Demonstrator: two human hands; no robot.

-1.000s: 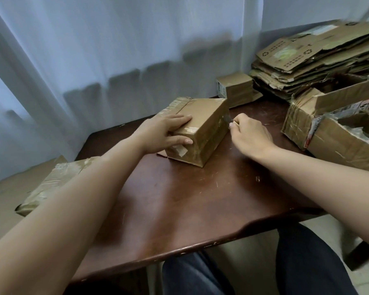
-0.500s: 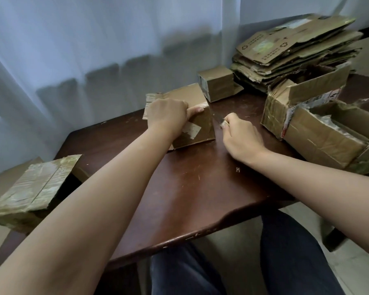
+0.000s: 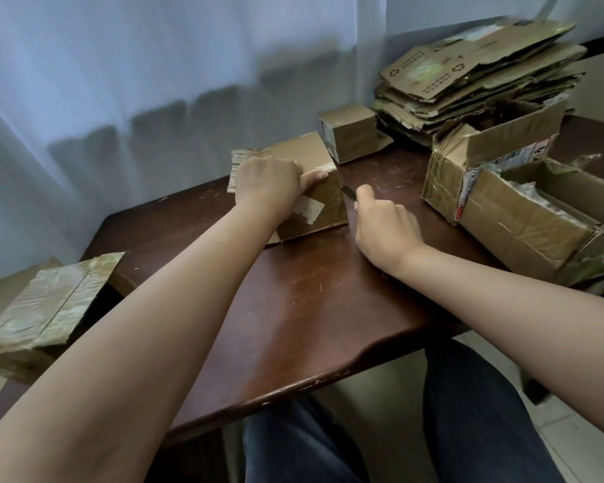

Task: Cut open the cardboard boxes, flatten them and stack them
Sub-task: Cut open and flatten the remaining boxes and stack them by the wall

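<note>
A taped brown cardboard box (image 3: 314, 207) stands on the dark wooden table (image 3: 311, 308) near its far edge. My left hand (image 3: 267, 184) grips the box's top near corner, thumb along the upper edge. My right hand (image 3: 384, 228) holds a small knife (image 3: 347, 192) whose blade touches the box's right vertical edge. A smaller closed box (image 3: 349, 132) sits just behind. A stack of flattened cardboard (image 3: 475, 78) lies at the far right.
Two opened boxes (image 3: 516, 210) crowd the table's right side. Another taped box (image 3: 46, 308) lies at the left edge of the table. A pale curtain (image 3: 154, 64) hangs behind. My legs (image 3: 433, 430) are under the near edge.
The box has been turned and stood upright, my left hand shifting from flat on its top to gripping the corner. My right hand with the knife stays at the box's right edge.
</note>
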